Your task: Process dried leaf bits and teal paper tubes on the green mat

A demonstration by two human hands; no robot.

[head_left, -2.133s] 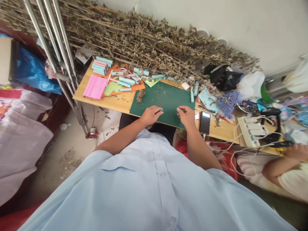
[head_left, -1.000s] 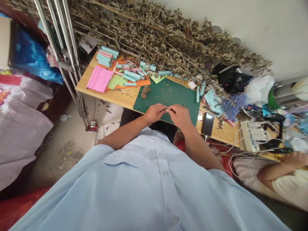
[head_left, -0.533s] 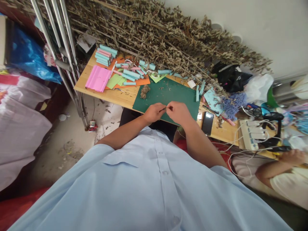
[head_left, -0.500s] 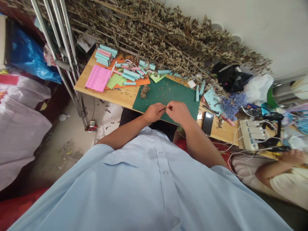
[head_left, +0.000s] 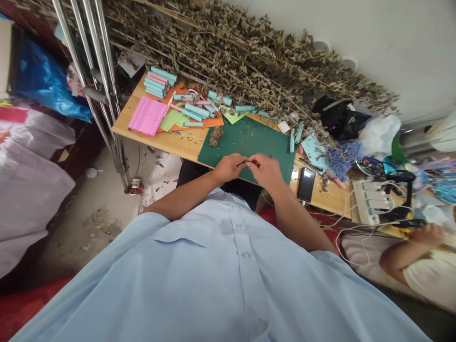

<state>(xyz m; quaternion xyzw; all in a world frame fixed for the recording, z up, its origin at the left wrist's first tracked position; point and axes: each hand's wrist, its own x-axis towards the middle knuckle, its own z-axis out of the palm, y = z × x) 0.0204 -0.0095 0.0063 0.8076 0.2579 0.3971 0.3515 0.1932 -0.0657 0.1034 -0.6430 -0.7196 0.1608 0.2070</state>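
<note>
My left hand and my right hand meet over the front edge of a green cutting mat. Both are closed in a pinch, fingertips nearly touching. Between them is a small, thin dark piece, too small to name. A clump of dried plant matter lies on the mat's left part, beyond my left hand. Fine plant crumbs are scattered over the mat.
Blue and pink paper rolls, a pink sheet and orange paper lie at the left. Dried leafy stalks line the back. Right are a phone, a power strip and another person's arm.
My right hand has turned slightly and its fingers have shifted at the pinch. My left hand stays almost where it was. The whole view has moved a little.
</note>
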